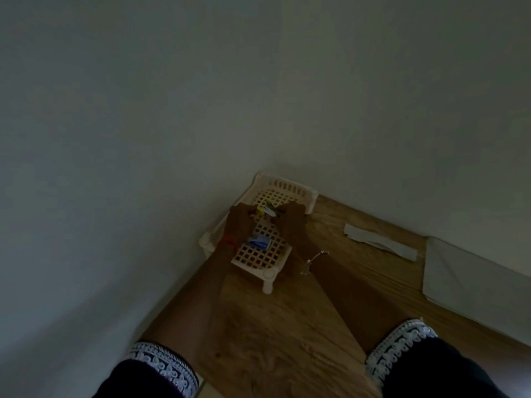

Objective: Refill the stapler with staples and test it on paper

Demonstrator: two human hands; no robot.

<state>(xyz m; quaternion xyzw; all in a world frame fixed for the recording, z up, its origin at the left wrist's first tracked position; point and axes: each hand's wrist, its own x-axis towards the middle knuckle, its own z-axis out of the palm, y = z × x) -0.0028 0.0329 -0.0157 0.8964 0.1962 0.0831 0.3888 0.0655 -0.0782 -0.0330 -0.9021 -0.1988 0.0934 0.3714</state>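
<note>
Wooden table: white lattice rack in far corner, folded paper to its right, untested. Left hand and right hand both closed on yellow stapler above rack; blue staple box beneath. Loading apparently under way; picture dim.

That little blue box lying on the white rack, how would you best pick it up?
The blue box lies flat on the rack, just below the two hands working the stapler. I'd come from above and take a grip across its two short sides, since its bottom sits on the grid and the left wrist crowds its left side.
</note>
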